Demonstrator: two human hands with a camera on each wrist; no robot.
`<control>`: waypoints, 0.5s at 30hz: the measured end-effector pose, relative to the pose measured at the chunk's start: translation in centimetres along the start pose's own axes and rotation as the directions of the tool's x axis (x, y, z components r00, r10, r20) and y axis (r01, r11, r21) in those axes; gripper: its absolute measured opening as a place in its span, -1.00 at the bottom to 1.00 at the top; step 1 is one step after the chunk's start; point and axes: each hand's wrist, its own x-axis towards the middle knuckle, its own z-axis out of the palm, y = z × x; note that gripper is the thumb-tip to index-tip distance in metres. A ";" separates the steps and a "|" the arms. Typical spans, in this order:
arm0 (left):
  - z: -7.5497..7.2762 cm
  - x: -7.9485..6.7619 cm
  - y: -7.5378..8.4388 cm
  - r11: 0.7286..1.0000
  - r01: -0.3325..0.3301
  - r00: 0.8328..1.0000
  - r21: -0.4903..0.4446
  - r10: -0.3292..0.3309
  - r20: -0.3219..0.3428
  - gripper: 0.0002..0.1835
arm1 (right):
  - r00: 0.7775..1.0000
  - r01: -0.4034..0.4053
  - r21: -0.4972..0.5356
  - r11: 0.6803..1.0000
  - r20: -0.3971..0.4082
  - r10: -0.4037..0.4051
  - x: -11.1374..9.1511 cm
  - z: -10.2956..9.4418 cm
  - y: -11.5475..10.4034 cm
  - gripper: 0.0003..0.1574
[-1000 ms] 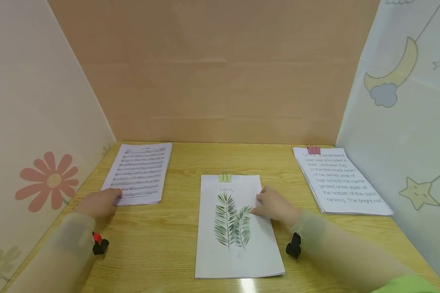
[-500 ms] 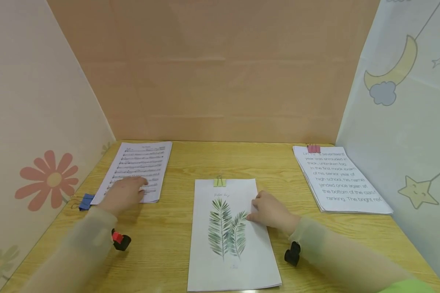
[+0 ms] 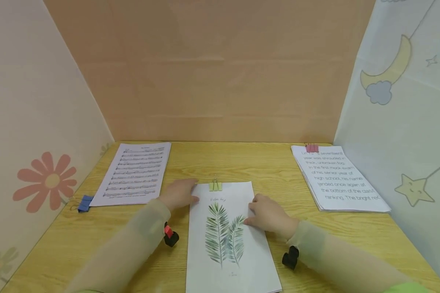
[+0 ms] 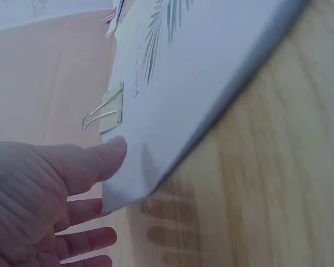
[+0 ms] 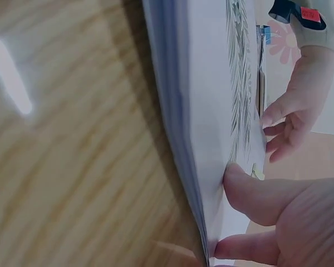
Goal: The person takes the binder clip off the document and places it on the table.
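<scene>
A stack of white paper with a green palm-leaf picture (image 3: 205, 228) lies in the middle of the table, a yellow-green binder clip (image 3: 215, 186) on its far edge. My right hand (image 3: 270, 215) pinches the stack's right edge, thumb on top; the right wrist view shows the thumb (image 5: 247, 192) near the leaves. At the far left corner is my left hand (image 3: 179, 194). In the left wrist view its thumb (image 4: 100, 161) lies over the corner near the clip, and its other fingers are fairly straight, spread beyond the edge.
A sheet-music stack (image 3: 133, 175) lies at the back left, with a blue binder clip (image 3: 85, 203) at its near left corner. A text stack (image 3: 337, 179) with a pink clip (image 3: 312, 148) lies at the back right. Walls (image 3: 220, 81) enclose the table on three sides.
My left hand has moved right, from the sheet music to the palm picture's far left corner, uncovering the blue clip. The palm stack has shifted slightly left and nearer, my right hand still on it.
</scene>
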 end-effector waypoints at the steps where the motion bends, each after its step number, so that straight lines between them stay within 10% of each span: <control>1: 0.2 0.3 0.2 1.000 0.000 1.000 0.007 0.000 0.000 -0.30 | 1.000 0.000 -0.004 1.000 0.002 0.000 0.0 -0.1 0.0 -0.39; 15: 1.2 2.1 1.1 0.998 0.053 0.991 -0.040 -0.057 -0.118 -0.78 | 1.000 0.003 -0.046 0.999 -0.004 -0.003 0.0 -0.1 0.0 -0.41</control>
